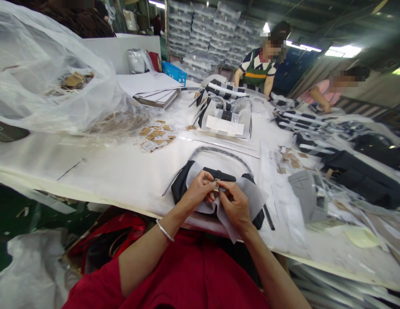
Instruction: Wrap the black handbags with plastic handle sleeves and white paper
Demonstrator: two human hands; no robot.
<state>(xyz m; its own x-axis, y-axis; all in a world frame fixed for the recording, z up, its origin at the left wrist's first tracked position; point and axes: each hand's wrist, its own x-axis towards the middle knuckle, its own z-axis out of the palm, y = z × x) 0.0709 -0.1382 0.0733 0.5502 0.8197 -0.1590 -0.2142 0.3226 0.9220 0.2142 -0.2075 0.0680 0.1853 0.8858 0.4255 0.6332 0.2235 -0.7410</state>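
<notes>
A black handbag (181, 183) lies at the table's front edge, its handle (219, 151) arching away from me. Pale wrapping paper (256, 198) covers much of its front. Over the middle sits a dark flap strap (219, 174) with a small metal clasp (216, 186) at its end. My left hand (201, 189) pinches the clasp from the left, fingertips closed. From the other side my right hand (235, 204) closes thumb and finger on the same clasp. The fingertips partly hide it, so whether it is fastened cannot be seen.
Brown paper tags (157, 135) lie scattered beyond the bag, beside a large clear plastic bag (51, 81). A wrapped handbag (225, 120) stands farther back. More dark bags (361, 176) fill the right side. Two people work across the table. A stack of white sheets (151, 88) sits at the back left.
</notes>
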